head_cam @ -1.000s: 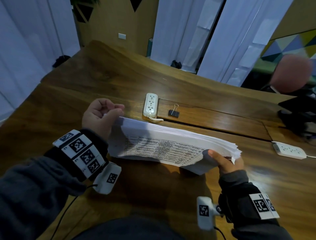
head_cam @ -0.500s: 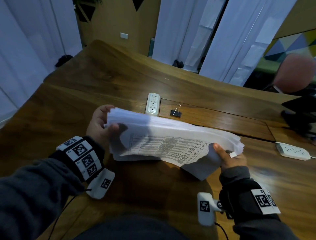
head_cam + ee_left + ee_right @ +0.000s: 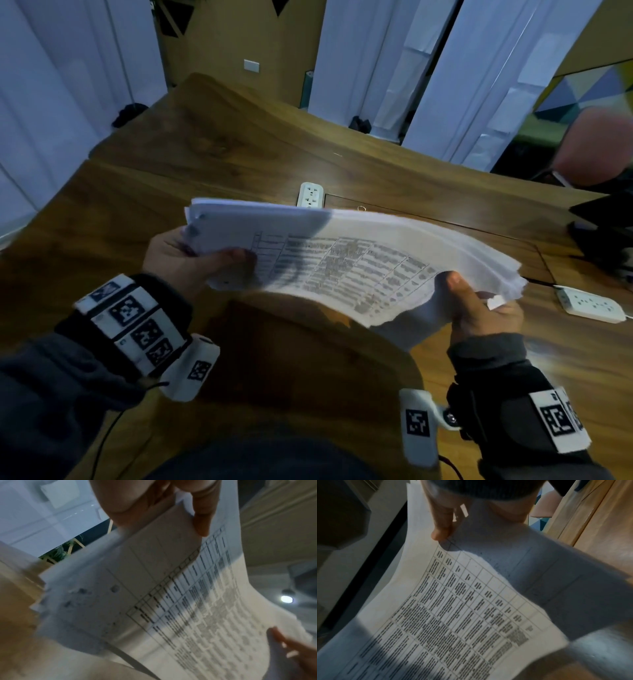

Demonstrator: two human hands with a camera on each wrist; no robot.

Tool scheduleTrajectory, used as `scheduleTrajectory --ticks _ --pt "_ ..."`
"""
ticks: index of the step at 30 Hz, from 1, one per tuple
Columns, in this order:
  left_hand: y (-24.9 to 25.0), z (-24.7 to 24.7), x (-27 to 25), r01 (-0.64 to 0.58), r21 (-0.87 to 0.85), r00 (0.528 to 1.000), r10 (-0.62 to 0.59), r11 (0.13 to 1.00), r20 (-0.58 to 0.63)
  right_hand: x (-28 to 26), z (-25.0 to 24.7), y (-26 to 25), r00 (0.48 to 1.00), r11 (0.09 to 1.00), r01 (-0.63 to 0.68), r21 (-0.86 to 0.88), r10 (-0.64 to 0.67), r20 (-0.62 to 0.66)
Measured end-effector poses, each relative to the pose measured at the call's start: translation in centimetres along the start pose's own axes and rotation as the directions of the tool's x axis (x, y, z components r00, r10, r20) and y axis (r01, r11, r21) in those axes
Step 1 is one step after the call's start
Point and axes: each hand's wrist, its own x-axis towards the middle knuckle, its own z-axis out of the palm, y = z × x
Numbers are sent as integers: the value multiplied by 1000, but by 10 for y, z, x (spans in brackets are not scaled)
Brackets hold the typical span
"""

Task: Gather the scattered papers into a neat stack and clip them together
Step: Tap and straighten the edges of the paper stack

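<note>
Papers [image 3: 342,260] sag between two grips: left hand [image 3: 178,257] clamps one end, right hand [image 3: 479,308] pinches the other.

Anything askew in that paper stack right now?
Yes: the white printed paper stack sags between left hand and right hand, its right edge fanned unevenly, a lower sheet drooping out.

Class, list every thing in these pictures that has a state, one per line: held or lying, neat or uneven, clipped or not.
Stack of papers: lifted off the table, sagging, edges uneven, unclipped.
Left hand: grips the stack's left end, thumb on top.
Right hand: grips the stack's right end, thumb on top.
Binder clip: on the table, mostly hidden behind the stack.
Near power strip: lying flat.
Right power strip: lying flat.
</note>
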Motion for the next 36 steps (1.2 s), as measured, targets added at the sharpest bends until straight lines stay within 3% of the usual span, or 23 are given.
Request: scheduleTrajectory --ticks 2,5,9,12,17,20,24,32,36 --pt "6 -9 -1 -38 -110 999 42 993 28 -3 3 -10 999 994 54 91 -54 -4" --pt "-10 -10 1 11 -104 999 -6 995 43 -4 12 -2 996 987 14 161 -27 80" --pt "-50 8 1 100 84 995 -101 991 15 -8 22 36 991 999 -36 13 34 133" --pt "-60 10 6 132 140 991 -130 981 -23 -7 22 43 993 999 -4 -39 9 122" --pt "-26 7 -2 -4 0 1000 4 1000 -18 -6 6 25 988 998 41 55 -49 144" --pt "-25 4 0 -2 24 1000 2 1000 -1 -11 2 25 980 999 -19 41 11 197" --pt "-28 0 6 92 250 994 -102 964 30 -18 8 23 986 999 -40 -34 46 163" --pt "-12 10 -1 -9 0 998 9 1000 -64 -14 25 10 999 973 -44 228 47 -9" --pt "-10 17 3 4 1 981 -4 1000 -196 -8 32 8 991 981 3 196 24 -132"
